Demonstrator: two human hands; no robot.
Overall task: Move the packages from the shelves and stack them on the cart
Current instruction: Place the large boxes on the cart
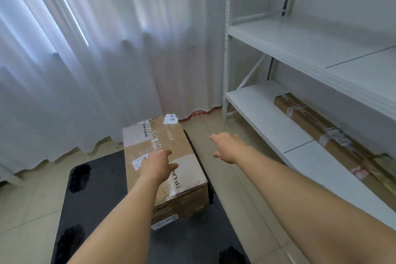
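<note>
A brown cardboard box [165,150] printed TP-LINK, with clear tape and white labels, lies on the black cart platform [96,188] along its right side. My left hand [157,164] hovers over the box top, fingers spread, holding nothing. My right hand [227,147] reaches out to the right of the box above the floor, fingers apart and empty. A long flat cardboard package [317,128] lies at the back of the lowest shelf [267,118] of the white rack on the right.
White curtains [96,49] hang behind the cart down to the tiled floor. The rack's upright post [226,49] stands just right of the box's far end. The upper shelf [300,45] carries nothing visible.
</note>
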